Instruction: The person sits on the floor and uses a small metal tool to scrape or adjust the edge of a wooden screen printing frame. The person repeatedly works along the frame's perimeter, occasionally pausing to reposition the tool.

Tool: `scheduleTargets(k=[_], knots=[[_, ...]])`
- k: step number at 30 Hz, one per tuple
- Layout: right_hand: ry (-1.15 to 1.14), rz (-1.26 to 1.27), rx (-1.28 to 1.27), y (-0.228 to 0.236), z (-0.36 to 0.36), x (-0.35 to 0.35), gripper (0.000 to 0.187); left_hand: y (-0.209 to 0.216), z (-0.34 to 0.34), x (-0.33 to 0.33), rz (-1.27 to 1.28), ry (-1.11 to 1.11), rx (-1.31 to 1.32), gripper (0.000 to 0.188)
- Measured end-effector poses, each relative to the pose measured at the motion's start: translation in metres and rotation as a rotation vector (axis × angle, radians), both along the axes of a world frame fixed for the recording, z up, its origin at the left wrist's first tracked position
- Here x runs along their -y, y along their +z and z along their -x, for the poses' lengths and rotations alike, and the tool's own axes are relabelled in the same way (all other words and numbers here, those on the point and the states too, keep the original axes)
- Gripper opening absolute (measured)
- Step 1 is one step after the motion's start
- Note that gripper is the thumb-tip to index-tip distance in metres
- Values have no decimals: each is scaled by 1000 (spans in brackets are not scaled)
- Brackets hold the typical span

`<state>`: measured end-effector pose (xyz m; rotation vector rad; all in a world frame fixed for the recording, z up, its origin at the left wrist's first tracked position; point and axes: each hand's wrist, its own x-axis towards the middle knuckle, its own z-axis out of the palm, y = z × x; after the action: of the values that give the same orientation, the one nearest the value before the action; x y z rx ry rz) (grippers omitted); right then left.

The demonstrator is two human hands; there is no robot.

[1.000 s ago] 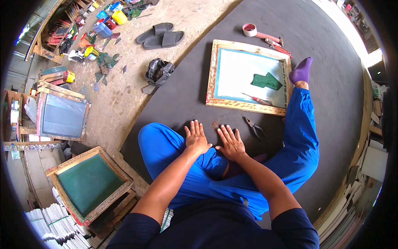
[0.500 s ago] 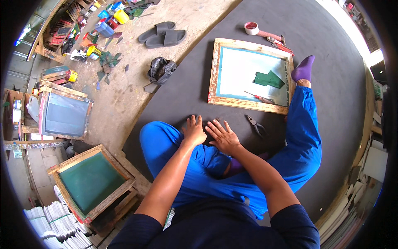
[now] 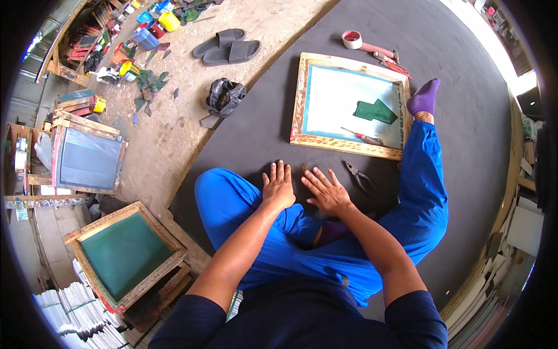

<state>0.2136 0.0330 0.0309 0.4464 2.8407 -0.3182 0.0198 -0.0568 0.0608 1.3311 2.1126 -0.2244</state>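
Observation:
My left hand (image 3: 278, 188) is open, palm down over the dark work surface (image 3: 244, 139) beside my bent knee, with nothing in it. To its right, my right hand (image 3: 327, 192) also lies palm down with spread fingers. A small brown heap of bits (image 3: 304, 166) sits by its fingertips. Pliers (image 3: 359, 176) with dark handles lie just right of that hand. Beyond them is a wooden-framed screen (image 3: 296, 107) with pale mesh and a blue border. On the mesh rest a green angular piece (image 3: 376, 111) and a red-handled screwdriver (image 3: 364, 136).
Past the screen lie a tape roll (image 3: 351, 39), a hammer (image 3: 378, 49) and a red-handled tool (image 3: 395, 68). My socked foot (image 3: 424, 98) touches the frame's right side. Leftward are a black plastic bag (image 3: 225, 97), slides (image 3: 231, 47), a green framed screen (image 3: 126, 256) and paper stacks (image 3: 78, 298).
My hands have moved apart: the right one shifted rightward and the left slightly right. The brown bits now show more plainly between them. Tools and screen stay put.

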Motion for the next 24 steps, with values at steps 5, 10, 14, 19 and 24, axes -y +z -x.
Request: scheduleTargets(k=[5, 10, 14, 19, 24], knots=[[64, 20, 35, -11, -12, 2, 76, -8, -5, -1, -24, -95, 39, 91], [-10, -21, 12, -10, 9, -5, 77, -10, -3, -1, -83, -72, 57, 89], [43, 33, 62, 0, 6, -4, 75, -17, 0, 0, -130, -35, 38, 86], [22, 31, 14, -9, 0, 2, 75, -18, -4, -7, -149, -43, 32, 85], [-73, 29, -139, -14, 14, -10, 73, -15, -1, -7, -123, -37, 42, 85]])
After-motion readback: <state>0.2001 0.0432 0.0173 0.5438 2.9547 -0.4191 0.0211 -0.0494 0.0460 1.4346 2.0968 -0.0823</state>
